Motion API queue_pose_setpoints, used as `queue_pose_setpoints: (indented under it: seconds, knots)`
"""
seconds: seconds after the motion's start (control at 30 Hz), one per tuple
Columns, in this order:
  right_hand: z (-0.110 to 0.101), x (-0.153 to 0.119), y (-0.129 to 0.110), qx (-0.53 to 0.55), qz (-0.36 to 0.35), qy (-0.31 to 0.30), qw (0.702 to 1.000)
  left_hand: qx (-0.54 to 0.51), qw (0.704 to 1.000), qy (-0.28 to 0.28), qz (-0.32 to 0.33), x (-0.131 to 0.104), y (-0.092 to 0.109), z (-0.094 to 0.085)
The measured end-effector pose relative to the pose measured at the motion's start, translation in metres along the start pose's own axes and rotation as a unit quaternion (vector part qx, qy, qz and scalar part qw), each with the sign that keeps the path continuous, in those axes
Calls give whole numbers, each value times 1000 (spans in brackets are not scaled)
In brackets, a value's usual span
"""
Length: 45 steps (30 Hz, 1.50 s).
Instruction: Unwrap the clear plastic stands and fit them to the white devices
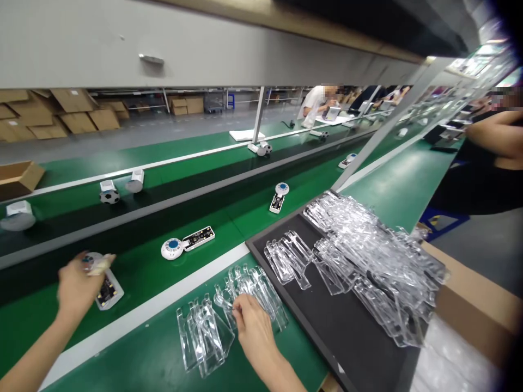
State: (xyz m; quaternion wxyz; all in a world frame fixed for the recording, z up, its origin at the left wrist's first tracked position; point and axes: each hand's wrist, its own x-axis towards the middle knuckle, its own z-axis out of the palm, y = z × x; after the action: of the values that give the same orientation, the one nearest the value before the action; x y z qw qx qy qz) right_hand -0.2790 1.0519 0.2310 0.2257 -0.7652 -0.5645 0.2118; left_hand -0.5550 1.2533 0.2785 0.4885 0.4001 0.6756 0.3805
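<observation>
On the green conveyor at the left, my left hand (pixel 77 286) has its fingers closed round the round end of a white device; the body shows an open circuit board (pixel 108 292). A pale finger cot covers one fingertip. Over the near green strip, my right hand (pixel 254 328) pinches the edge of a clear plastic piece (pixel 225 296) at the left of a row of clear pieces (pixel 257 286). Nearer me lies another cluster of such pieces (pixel 204 335). A second white device with a blue-centred disc (pixel 172 248) rests on the conveyor between my hands, its board facing up.
A black tray (pixel 322 326) heaped with clear plastic pieces (pixel 368 245) stands on the right. Further devices (pixel 278 198) lie along the belt. Beyond the grey divider are football-patterned units (pixel 109 195). A grey shelf (pixel 204 43) hangs overhead; a person's arm (pixel 496 136) shows at the right.
</observation>
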Motion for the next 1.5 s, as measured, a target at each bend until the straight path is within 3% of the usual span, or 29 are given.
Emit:
queue_pose_setpoints:
  seconds: [0.2,0.3,0.43,0.57,0.6,0.7,0.83,1.0,1.17,1.27,1.4,1.5]
  knots:
    - [-23,-3,0,232,13,-36,972,-20,995,-64,-76,10,-23,83]
    - [-37,-4,0,277,37,-22,960,-22,996,-68,-59,13,-23,102]
    - [-61,-4,-13,284,33,-48,957,32,998,-28,55,-10,-5,92]
    - [-76,5,-45,204,-11,-16,979,74,977,-14,201,-61,25,81]
    - [-76,7,-54,181,-26,-3,983,40,979,-20,198,-76,31,80]
    - [-68,11,-77,120,-78,19,989,-86,988,-66,110,-114,45,82]
    - [-51,4,-91,60,-119,52,990,-114,985,-107,66,-144,47,81]
    - [-41,-11,-88,5,-149,97,984,-151,983,-103,28,-153,47,73]
    - [-37,-16,-78,37,-151,35,987,-213,972,-81,59,-165,49,74]
    - [-45,-18,-75,64,-175,42,982,-265,952,-132,78,-177,39,78]
    - [-57,-29,-75,59,-208,44,975,-284,930,-231,-27,-187,16,84]
    - [-58,-35,-75,113,-200,21,973,-238,950,-199,-38,-194,5,87]
